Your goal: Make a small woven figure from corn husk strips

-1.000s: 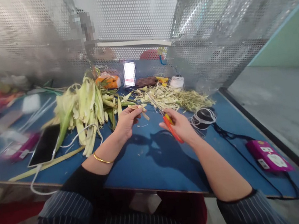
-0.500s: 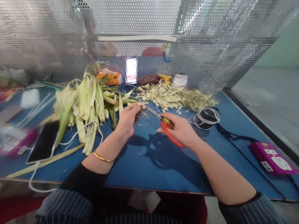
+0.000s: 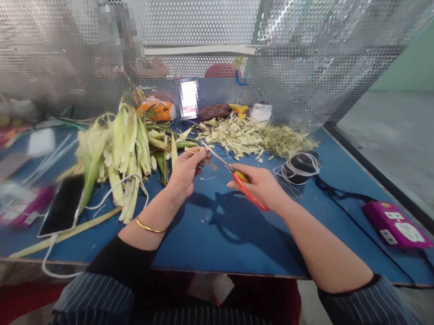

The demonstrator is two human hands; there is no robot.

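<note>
My left hand [image 3: 185,173] is closed, pinching a small pale strip of corn husk [image 3: 212,164] between thumb and fingers above the blue table. My right hand [image 3: 266,184] is wrapped round the handles of a pair of scissors [image 3: 251,194] with red-orange grips and some yellow inside. The blades point up and left, their tips close to my left fingertips; whether they touch the husk I cannot tell. Tiny scraps lie on the tabletop [image 3: 215,247] below. Beside my left forearm a bunch of long green-yellow corn husks [image 3: 125,145] is piled.
Husk trimmings [image 3: 254,136] are heaped behind my hands. A dark spool with white cord [image 3: 301,168] stands to the right, near a purple power strip [image 3: 398,224] and black cables. On the left lies a phone [image 3: 61,205] with a white cable. A perforated metal screen [image 3: 195,15] borders the back.
The scissors' handles have come closer together, and the blades now look nearly closed. My left hand keeps its pinch on the husk strip, almost in place. The view has shifted slightly.
</note>
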